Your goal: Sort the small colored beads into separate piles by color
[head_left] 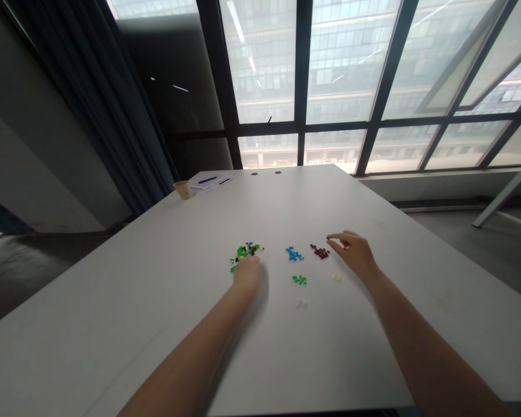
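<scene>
My left hand rests on the white tabletop, its fingers curled into the near edge of a mixed pile of tiny plastic bricks, mostly green with blue and dark pieces. Its fingertips are hidden. My right hand hovers at the right, next to a dark red brick group, with thumb and forefinger close together. A small red speck shows under them. Smaller groups lie between my hands: blue bricks, green bricks, cream bricks and whitish bricks.
At the table's far end stand a tan paper cup and papers with a blue pen. The table's far edge has two dark round holes. A dark curtain hangs left, beside large windows.
</scene>
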A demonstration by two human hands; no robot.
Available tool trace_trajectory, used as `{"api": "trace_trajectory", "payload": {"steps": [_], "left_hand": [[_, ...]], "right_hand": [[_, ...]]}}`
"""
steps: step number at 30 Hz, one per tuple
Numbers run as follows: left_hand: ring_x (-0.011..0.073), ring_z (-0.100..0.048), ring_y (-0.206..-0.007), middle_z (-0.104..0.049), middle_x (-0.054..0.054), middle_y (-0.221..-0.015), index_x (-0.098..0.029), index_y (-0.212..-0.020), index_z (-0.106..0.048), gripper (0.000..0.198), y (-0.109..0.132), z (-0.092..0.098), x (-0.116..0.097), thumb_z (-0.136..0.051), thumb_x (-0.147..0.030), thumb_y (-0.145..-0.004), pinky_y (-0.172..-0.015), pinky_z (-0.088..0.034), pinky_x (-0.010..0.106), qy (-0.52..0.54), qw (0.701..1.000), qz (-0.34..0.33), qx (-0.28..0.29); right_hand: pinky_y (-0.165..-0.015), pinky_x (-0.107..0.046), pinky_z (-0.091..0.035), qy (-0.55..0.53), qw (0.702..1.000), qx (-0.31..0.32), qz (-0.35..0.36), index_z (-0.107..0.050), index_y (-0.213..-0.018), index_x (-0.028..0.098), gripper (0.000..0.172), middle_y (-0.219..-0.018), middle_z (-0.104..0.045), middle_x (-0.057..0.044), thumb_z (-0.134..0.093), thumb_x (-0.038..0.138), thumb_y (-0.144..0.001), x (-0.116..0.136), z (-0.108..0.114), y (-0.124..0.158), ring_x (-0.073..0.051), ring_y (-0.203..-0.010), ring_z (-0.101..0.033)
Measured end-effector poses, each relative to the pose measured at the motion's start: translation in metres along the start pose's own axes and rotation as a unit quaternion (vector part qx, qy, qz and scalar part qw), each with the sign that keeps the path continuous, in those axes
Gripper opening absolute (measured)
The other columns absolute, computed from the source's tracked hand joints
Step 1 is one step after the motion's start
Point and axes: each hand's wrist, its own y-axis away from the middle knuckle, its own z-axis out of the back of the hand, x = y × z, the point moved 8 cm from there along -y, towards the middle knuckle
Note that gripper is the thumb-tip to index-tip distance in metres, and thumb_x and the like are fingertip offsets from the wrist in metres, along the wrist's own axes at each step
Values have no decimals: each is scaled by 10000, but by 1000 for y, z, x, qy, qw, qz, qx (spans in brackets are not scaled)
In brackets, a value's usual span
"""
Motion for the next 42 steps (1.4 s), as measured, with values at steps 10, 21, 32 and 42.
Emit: {"api": "trace_trajectory", "payload": {"steps": [10, 21, 32, 42], "left_hand": [[227, -516, -1015, -577, 169, -1034, -64, -1007, -587, 320, 6, 7, -1, -360, -61, -781, -866, -380, 301, -44, 998, -4, 39], [212, -602, -873, -641, 171, -911, -82, -902, -625, 317, 4, 3, 1, -357, -16, -746, -750, -439, 293, -5, 998, -3, 64], [157, -566, -762, -629, 67, -796, -151, -776, -581, 227, -3, 20, -9, -398, -34, -710, -709, -410, 256, 152, 982, -86, -71], [118, -575, -766, -644, 2, -847, -201, -931, -561, 175, 16, 46, -33, -522, -237, -764, -763, -430, 269, 381, 889, -191, -166]], "right_hand": [[-593, -242, -360, 115, 959, 183, -184, -709, -841, 261, 214, -734, -638, -36, -580, 338, -689, -76, -44, 14, -151, -681, -550], [-600, -247, -393, 98, 965, 173, -169, -712, -849, 220, 259, -752, -665, -62, -567, 371, -697, -81, -45, 13, -162, -678, -578], [-561, -246, -389, 108, 978, 119, -136, -717, -816, 203, 292, -684, -673, -53, -493, 371, -732, -61, -35, 7, -159, -610, -577], [-549, -229, -388, -81, 990, 102, 61, -696, -808, 188, 249, -603, -591, -18, -481, 312, -797, 39, -43, 14, -114, -543, -505]]}}
